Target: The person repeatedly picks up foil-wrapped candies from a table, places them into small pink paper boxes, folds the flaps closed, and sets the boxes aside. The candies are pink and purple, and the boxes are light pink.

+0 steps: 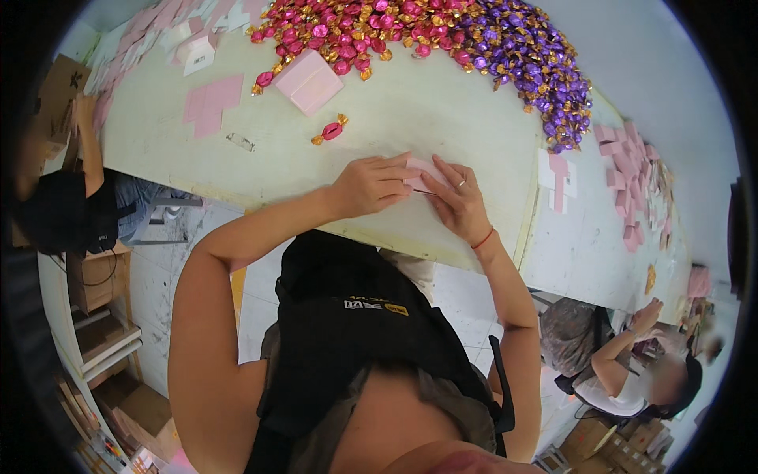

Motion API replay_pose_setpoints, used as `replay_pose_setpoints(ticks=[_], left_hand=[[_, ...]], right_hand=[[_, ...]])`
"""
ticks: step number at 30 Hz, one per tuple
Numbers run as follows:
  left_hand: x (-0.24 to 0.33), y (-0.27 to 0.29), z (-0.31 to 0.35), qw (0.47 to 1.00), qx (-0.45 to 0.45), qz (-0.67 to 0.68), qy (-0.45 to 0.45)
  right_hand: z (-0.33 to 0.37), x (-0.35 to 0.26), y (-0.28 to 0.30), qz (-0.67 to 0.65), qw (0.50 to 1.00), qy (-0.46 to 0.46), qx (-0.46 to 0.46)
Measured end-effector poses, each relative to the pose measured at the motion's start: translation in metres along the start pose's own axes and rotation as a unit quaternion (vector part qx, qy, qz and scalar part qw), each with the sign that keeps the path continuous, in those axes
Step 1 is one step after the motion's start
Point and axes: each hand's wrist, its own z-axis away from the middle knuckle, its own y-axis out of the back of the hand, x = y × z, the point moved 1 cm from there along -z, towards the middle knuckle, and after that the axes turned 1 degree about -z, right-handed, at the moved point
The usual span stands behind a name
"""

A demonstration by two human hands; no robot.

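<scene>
My left hand and right hand both pinch a small pink card box blank, fingers pressed on it at the near edge of the white table. A lone pink-wrapped candy lies just beyond, with a folded pink box farther off.

Bright even light, soft shadows; fisheye bends edges, perhaps blurring rim.

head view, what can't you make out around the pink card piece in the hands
- Pink card piece, head view: mostly covered by the left hand and right hand; its shape is unclear.
- Fingers' grip: undersides hidden.
- Pink flat cutouts, far right: bent by the fisheye rim, too small to tell apart.
</scene>
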Motion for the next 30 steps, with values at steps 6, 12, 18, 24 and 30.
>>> replay_pose_setpoints(ticks=[6, 12, 18, 24, 30], left_hand=[[-0.045, 0.071, -0.018, 0.987, 0.07, -0.113, 0.092], [-0.099, 0.117, -0.007, 0.898, -0.054, -0.338, 0.276], [-0.142, 0.119, 0.013, 0.923, 0.129, -0.176, 0.318], [-0.108, 0.132, 0.008, 0.895, 0.287, 0.015, 0.342], [-0.074, 0.054, -0.04, 0.901, 0.177, 0.213, 0.333]], right_hand=[[0.039, 0.05, 0.071, 0.277, 0.938, -0.181, 0.099], [-0.067, 0.114, 0.035, 0.134, 0.974, -0.09, 0.161], [-0.175, 0.191, -0.05, 0.107, 0.961, -0.235, 0.103], [-0.157, 0.174, -0.061, 0.089, 0.964, -0.162, 0.192], [-0.135, 0.194, -0.025, 0.199, 0.941, -0.257, 0.097]])
